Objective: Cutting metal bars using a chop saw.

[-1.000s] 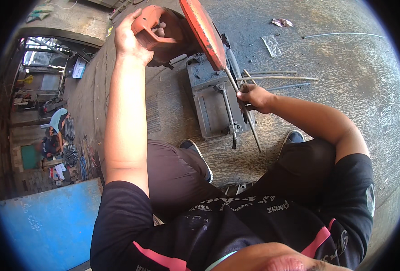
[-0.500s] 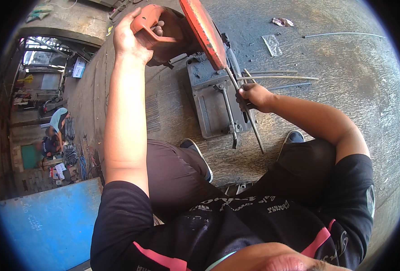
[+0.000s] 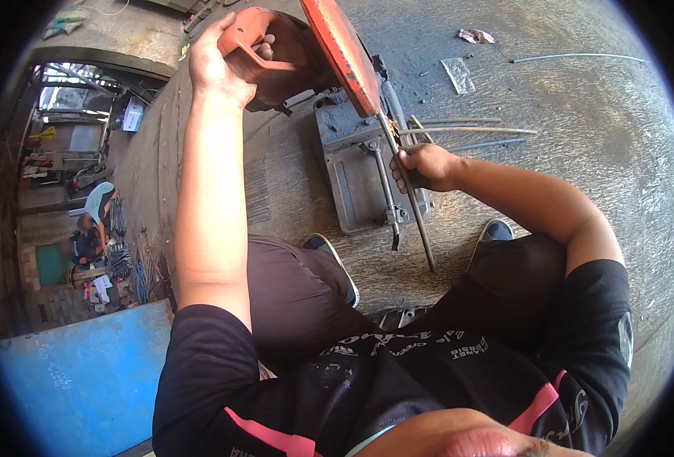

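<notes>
An orange-red chop saw stands on the floor in front of me, its blade guard (image 3: 342, 59) tilted over a grey metal base (image 3: 361, 202). My left hand (image 3: 216, 67) is wrapped round the saw's handle (image 3: 274, 69), with fingertips showing through its opening. In my right hand (image 3: 427, 167) is a thin metal rod (image 3: 420, 228), its far end running under the guard and its near end pointing back toward my feet. Small orange sparks (image 3: 395, 132) show beside the rod, below the guard. The guard hides most of the blade.
Several loose rods (image 3: 478, 131) lie just right of the saw. Farther right are a clear plastic bag (image 3: 458, 75), a crumpled wrapper (image 3: 477, 36) and a long thin rod (image 3: 580, 57). A blue panel (image 3: 86, 373) is at lower left. Two people (image 3: 93, 221) crouch far left.
The rod's near end has swung slightly left and nearer to me, and my right hand has shifted a little with it. Sparks have appeared below the guard. My left hand stays on the handle.
</notes>
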`<state>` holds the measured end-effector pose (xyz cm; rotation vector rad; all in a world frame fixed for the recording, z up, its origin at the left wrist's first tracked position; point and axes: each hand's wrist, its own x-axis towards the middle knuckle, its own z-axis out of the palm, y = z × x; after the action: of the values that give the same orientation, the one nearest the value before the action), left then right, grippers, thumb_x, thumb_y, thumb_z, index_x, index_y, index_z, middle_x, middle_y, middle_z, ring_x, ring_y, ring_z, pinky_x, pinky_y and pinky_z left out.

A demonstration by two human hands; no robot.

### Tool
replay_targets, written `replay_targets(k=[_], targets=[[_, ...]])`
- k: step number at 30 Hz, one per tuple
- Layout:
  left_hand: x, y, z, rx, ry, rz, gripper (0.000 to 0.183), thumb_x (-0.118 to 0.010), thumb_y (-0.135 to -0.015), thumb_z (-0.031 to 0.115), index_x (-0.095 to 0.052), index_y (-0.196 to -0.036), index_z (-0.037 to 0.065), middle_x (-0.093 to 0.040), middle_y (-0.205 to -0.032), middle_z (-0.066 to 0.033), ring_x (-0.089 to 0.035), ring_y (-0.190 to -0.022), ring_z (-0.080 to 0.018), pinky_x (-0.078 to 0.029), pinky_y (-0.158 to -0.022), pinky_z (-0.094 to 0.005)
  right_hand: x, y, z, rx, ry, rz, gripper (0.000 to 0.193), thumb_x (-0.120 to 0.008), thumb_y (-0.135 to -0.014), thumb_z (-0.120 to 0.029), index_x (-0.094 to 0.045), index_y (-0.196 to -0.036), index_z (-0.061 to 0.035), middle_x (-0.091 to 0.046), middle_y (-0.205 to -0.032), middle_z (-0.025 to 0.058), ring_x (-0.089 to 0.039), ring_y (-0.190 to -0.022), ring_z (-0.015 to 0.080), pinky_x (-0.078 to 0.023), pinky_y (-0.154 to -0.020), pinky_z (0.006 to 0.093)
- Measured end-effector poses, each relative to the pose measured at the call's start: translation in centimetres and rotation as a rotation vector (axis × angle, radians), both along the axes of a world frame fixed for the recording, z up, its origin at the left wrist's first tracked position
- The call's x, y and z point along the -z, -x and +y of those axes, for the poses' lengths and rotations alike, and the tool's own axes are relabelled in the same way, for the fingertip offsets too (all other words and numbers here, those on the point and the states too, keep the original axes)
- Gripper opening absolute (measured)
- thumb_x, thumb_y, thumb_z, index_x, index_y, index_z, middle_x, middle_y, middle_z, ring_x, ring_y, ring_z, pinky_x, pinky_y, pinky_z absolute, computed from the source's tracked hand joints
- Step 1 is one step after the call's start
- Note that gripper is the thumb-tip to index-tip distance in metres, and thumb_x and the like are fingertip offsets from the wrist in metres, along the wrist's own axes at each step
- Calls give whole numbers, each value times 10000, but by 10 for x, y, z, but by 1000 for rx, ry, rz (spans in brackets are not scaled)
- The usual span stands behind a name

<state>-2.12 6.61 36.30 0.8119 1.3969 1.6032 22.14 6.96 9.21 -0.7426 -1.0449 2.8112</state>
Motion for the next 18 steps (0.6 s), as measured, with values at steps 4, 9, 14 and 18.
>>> replay_targets(k=[4,9,14,18], targets=[[2,1,2,13,-7,13,419,-464,-901,281,-548,-1100,-79,-637,-852,-190,-621,-638,-234,-540,-628,-331,-5,1,0,15,115,-21,264,-418,-982,-243,-545,-961,-13,-587,-850,101,-593,-748,263,-498,-739,410],[2,1,2,15,-17,7,429,-461,-903,282,-538,-1110,-85,-633,-882,-193,-626,-649,-238,-544,-625,-328,-4,1,-2,39,101,-81,266,-419,-984,-250,-543,-976,-15,-588,-859,101,-588,-759,251,-499,-735,399],[4,9,1,80,7,25,433,-458,-904,278,-529,-1112,-95,-630,-896,-195,-635,-680,-247,-550,-625,-327,1,-1,0,128,67,-122,240,-441,-981,-256,-506,-1019,-28,-539,-864,94,-547,-749,234,-479,-684,389],[5,12,3,87,-14,42,462,-383,-929,281,-490,-1173,-97,-611,-978,-232,-625,-757,-306,-552,-640,-369,7,0,3,197,-4,-158,235,-468,-973,-270,-487,-977,-36,-513,-834,86,-514,-695,212,-458,-615,373]])
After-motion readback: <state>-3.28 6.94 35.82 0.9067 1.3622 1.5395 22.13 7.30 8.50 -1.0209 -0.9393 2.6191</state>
